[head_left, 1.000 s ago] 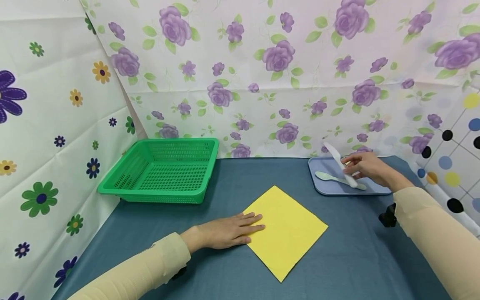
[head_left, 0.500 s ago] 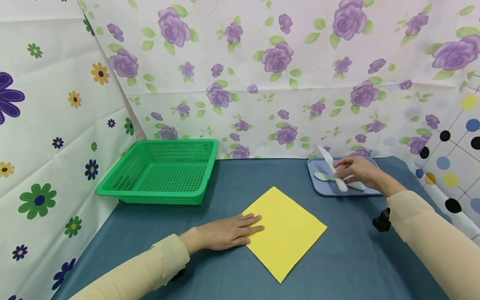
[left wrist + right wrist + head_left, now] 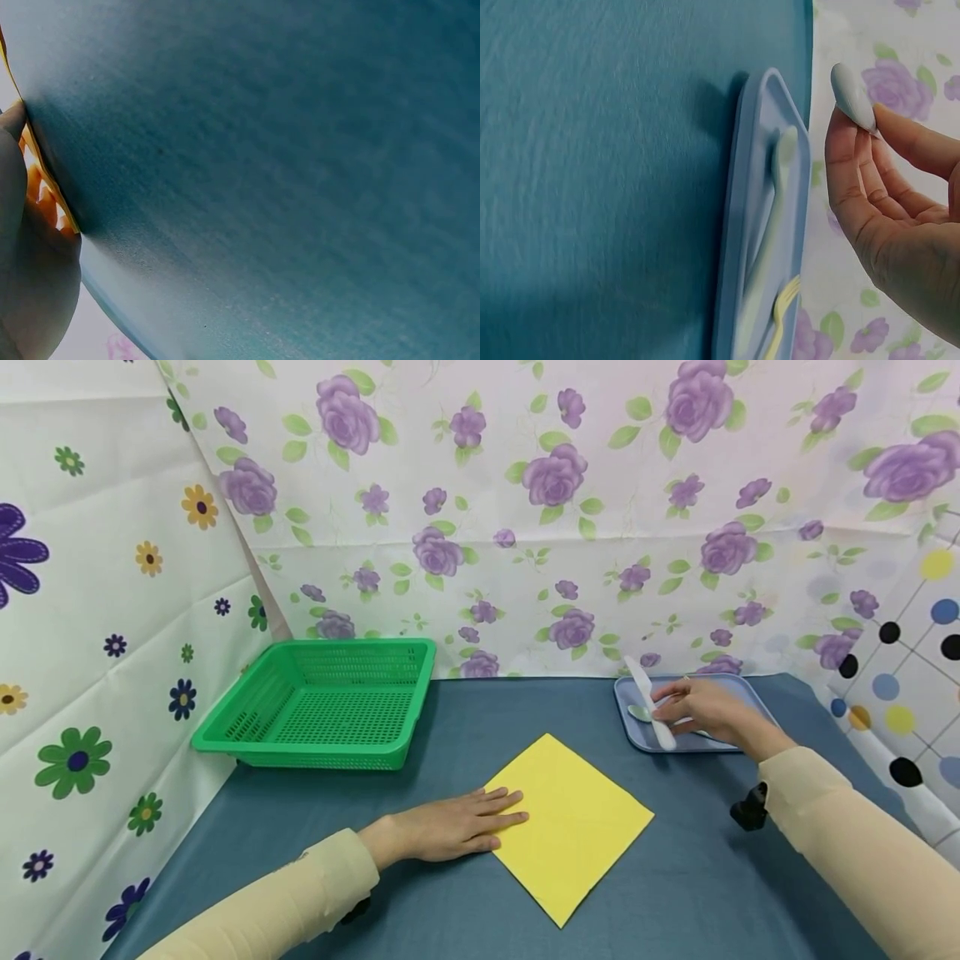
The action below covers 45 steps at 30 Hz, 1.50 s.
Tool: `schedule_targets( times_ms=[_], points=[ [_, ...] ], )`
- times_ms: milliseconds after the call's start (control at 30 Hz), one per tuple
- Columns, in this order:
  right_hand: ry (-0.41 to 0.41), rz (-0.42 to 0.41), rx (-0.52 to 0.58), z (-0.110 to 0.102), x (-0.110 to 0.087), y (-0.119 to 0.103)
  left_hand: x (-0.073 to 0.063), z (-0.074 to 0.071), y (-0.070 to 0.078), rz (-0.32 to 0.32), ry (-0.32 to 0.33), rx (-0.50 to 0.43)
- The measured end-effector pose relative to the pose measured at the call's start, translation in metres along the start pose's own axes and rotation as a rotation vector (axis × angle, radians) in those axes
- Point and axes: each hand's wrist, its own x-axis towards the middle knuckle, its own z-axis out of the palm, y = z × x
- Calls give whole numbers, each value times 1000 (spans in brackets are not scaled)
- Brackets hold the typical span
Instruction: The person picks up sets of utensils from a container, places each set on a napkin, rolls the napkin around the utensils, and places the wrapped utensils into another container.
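My left hand [image 3: 453, 827] lies with spread fingers on the left corner of a flat yellow square napkin [image 3: 573, 827]. In the left wrist view, part of that hand [image 3: 37, 292] and the napkin's thin edge show at the far left. My right hand [image 3: 712, 710] pinches a white plastic table knife [image 3: 640, 681] between thumb and fingers, blade tilted up and away, over a blue tray [image 3: 632, 739]. Seen from the right wrist, the knife's rounded handle end [image 3: 853, 97] sticks out of the fingertips. On the tray lie a pale green spoon [image 3: 776, 202] and a yellow fork [image 3: 782, 304].
A green perforated plastic basket [image 3: 315, 747] stands at the back left of the blue-covered table [image 3: 420, 902]. Behind it hangs a curtain with purple flowers [image 3: 495, 485]. Other patterned sheets [image 3: 112, 593] close off the left and right sides.
My right hand has carried the knife leftward over the tray, showing less of the spoon in the head view. The left hand and the napkin stay where they were.
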Motion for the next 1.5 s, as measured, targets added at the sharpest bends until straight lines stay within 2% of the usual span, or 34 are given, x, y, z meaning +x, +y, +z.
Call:
schedule_targets(
  times_ms=[333, 600, 900, 1200, 1500],
  points=[
    [-26, -8, 44, 11, 6, 3, 1, 0, 0, 0, -9, -18],
    [-46, 5, 58, 30, 7, -4, 0, -1, 1, -2, -4, -15],
    [-19, 27, 85, 49, 5, -12, 0, 0, 1, -14, -4, -12],
    [6, 41, 118, 57, 5, -11, 3, 0, 0, -3, 2, -10],
    [19, 87, 153, 76, 10, -16, 3, 0, 0, -15, -7, -22]
  ],
)
